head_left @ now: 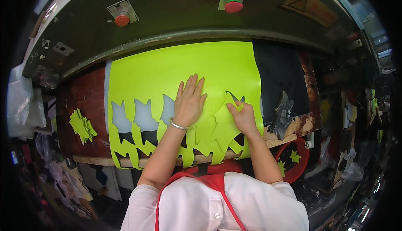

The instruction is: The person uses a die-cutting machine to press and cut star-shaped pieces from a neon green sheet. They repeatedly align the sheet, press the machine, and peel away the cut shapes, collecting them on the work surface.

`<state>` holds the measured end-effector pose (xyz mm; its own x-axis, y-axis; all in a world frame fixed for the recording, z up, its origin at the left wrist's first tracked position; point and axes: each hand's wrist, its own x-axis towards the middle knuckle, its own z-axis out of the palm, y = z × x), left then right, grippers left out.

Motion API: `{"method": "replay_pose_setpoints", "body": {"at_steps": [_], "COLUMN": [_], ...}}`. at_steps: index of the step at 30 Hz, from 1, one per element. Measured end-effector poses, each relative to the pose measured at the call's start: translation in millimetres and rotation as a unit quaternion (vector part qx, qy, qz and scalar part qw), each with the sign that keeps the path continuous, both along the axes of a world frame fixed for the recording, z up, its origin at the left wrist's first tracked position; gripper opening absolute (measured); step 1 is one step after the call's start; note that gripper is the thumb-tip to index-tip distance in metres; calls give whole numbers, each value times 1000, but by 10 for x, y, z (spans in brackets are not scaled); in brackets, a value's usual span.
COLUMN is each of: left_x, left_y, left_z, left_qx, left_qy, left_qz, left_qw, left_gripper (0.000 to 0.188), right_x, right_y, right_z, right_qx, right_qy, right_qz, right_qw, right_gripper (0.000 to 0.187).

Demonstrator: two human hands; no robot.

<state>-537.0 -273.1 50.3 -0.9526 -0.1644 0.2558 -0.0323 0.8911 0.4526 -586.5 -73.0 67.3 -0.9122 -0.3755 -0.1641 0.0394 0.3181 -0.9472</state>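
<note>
On the dark press bed beneath two red buttons [122,20], a stack of cut shapes [83,125] lies left of the smooth neon-green sheet [176,70], whose lower edge shows three cut-out holes; the left hand [189,102] presses flat and open on it, the right hand [242,116] pinches one cut piece [228,113] there.
</note>
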Motion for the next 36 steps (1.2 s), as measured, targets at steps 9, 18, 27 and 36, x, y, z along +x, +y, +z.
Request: {"method": "replay_pose_setpoints", "body": {"at_steps": [9, 18, 27, 36], "left_x": [3, 548, 1157, 1065], "left_y": [25, -381, 277, 571], "left_z": [-90, -31, 285, 197], "left_qx": [2, 527, 116, 136], "left_qy": [14, 207, 75, 88], "left_qz": [1, 142, -109, -101], "left_qw": [1000, 812, 984, 982], "left_gripper": [42, 33, 46, 70], "right_x": [573, 299, 614, 455], "right_y": [1029, -237, 396, 384], "right_z": [1022, 407, 206, -213], "right_qx": [-87, 149, -58, -441], "right_qy": [-113, 257, -336, -459], "right_qz": [-103, 12, 136, 206], "right_qw": [984, 955, 930, 743], "right_gripper": [18, 34, 27, 14]}}
